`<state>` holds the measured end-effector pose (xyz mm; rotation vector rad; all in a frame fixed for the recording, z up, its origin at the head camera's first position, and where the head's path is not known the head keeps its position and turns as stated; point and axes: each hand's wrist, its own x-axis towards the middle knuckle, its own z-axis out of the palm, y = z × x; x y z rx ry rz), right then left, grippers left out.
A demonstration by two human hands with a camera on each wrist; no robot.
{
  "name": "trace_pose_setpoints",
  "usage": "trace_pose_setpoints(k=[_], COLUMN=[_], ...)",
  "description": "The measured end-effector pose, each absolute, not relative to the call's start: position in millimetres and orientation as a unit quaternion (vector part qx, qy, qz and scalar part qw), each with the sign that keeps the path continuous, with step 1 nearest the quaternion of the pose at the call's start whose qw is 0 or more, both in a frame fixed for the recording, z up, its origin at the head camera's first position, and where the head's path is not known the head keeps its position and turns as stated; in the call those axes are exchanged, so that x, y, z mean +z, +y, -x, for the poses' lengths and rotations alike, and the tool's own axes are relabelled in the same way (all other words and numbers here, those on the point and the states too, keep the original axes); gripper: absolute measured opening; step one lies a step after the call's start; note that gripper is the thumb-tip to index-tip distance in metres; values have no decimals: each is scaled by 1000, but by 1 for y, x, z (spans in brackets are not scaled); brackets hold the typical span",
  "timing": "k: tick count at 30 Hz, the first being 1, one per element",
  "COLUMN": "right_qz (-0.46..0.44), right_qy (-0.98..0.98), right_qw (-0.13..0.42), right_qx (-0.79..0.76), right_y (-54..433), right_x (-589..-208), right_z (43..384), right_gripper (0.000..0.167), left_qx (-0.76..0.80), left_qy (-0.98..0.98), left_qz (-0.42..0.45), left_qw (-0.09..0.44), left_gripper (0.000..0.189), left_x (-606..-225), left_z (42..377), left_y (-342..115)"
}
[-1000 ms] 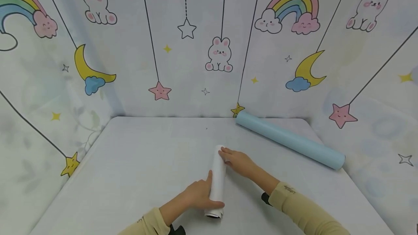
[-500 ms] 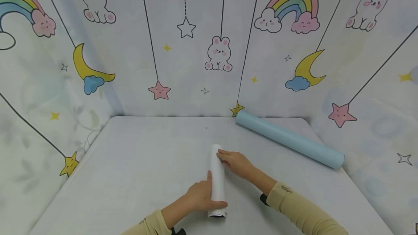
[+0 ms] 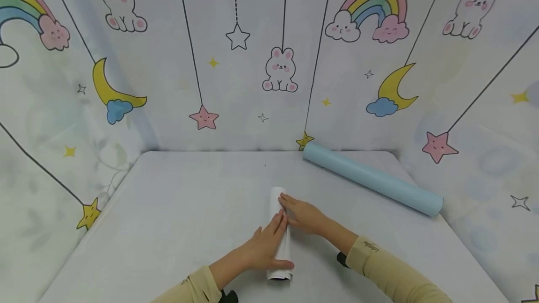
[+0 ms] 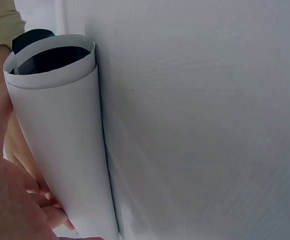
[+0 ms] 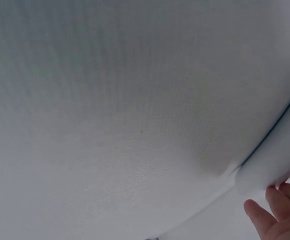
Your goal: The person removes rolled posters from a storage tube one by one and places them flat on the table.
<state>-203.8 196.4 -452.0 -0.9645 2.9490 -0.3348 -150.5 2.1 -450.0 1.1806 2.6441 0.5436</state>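
“So, gripping the white roll point(image 3: 286, 246), or merely touching?”

“Merely touching, judging from the head view. Note the left hand point(image 3: 266, 247), straight-fingered across the middle, thumb reaching over close to the near end. Note the right hand point(image 3: 305, 215) too, straight-fingered against the far half, not curled round. Find the white roll beneath and between both, lying lengthwise on the tabletop point(image 3: 189, 209).”

“Heavy?”

“Probably light: thin-walled, like paper or some soft sheet. Likely to flex under a hard squeeze, perhaps to crease, hardly to break. Smooth-looking as well, so possibly apt to roll sideways from beneath flat palms.”

“Then where to take hold?”

“Best from both sides at once, just inward of each end, with light, even pressure. Avoid pinching the open end point(image 4: 55, 80), near the left thumb; expect easy flattening there.”

“Anything to learn from the wrists?”

“Yes. Look to the left wrist view for the hollow: a dark inside point(image 4: 57, 59) and overlapping layers at the lip, barely readable from above. Turn to the right wrist view for the far end point(image 5: 252, 175), close by the right fingertips. Go back to the head view for the pale blue roll point(image 3: 372, 177), beyond the right hand and well apart from it.”
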Motion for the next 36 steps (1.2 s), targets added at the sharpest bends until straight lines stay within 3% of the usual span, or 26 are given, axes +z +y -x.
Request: trace_pose_setpoints(k=[5,15,25,31,36], right_qz=[325,330,351,377,369], right_qy=[941,942,936,923,925], right_qw=[28,41,-2,-20,-1], right_qx=[-90,-55,6,77,91], right_y=[198,197,204,205,205], right_x=[-454,-458,-463,-464,-463], right_z=[201,196,193,190,189], right_gripper=[60,57,62,52,46], left_qx=[175,73,32,24,-13], left_qy=[900,923,927,929,920], left_qz=[-387,-376,-372,-360,-381], left_qw=[97,41,-22,-76,-89], left_gripper=[94,90,63,66,70], left_x=[-450,-444,-443,-448,-452], left_z=[150,156,164,172,174], left_y=[2,0,-1,-2,-4])
